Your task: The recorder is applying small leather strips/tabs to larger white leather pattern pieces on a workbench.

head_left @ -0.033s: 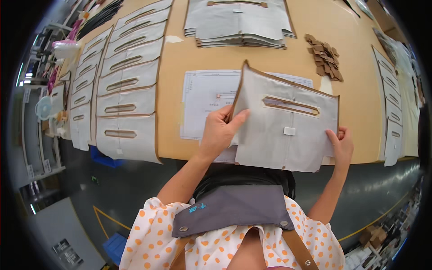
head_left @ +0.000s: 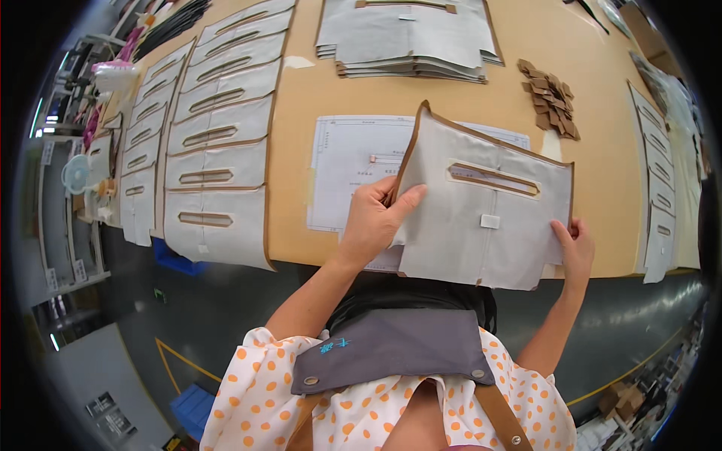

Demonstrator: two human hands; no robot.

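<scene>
Between my hands is a pale grey fabric bag panel (head_left: 451, 233) with brown edging along its top and sides. A long handle slot (head_left: 496, 180) framed in brown runs across its upper part, with a small white tag (head_left: 489, 222) below it. My left hand (head_left: 376, 222) grips the left edge, thumb on the front face and fingers hidden behind, where the fabric folds up to a raised corner. At the lower right edge, my right hand (head_left: 576, 244) pinches the side. Beneath the panel lies a white printed drawing sheet (head_left: 338, 165), partly covered.
A stack of similar panels (head_left: 410, 37) lies at the back. Overlapping rows of panels (head_left: 214, 161) cover the table's left, and another row (head_left: 658, 180) hangs over the right edge. Brown scraps (head_left: 549, 98) are heaped at the back right. A small fan (head_left: 76, 174) stands far left.
The whole view has shifted slightly, so everything sits a little further right. My hands keep the same hold on the panel.
</scene>
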